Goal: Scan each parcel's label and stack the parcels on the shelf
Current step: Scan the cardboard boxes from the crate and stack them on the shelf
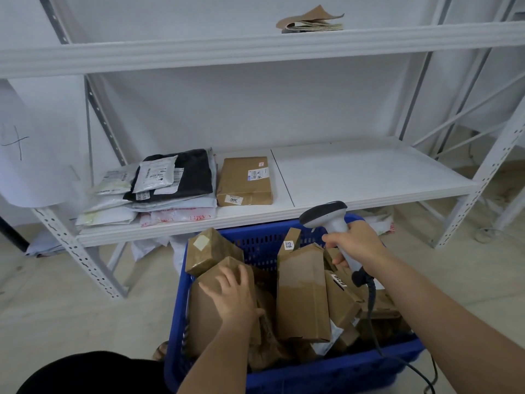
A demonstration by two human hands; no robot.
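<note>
A blue plastic crate point(255, 240) on the floor holds several brown cardboard parcels. My left hand point(235, 294) grips the top of a brown parcel point(204, 314) at the crate's left side, thumb curled over its right edge. My right hand point(355, 245) holds a grey corded barcode scanner point(326, 217) above the crate's back right corner. A tall brown parcel point(302, 294) stands in the crate's middle. On the white lower shelf point(369, 172) lie a brown box with a label point(244, 180) and a stack of soft mailer bags point(159, 186).
The upper shelf point(255, 49) carries a folded brown paper envelope point(309, 21). White perforated uprights stand at left point(79, 254) and right point(483, 180). Loose bags lie on the floor under the shelf. The scanner cable point(397, 362) hangs over the crate's front right rim.
</note>
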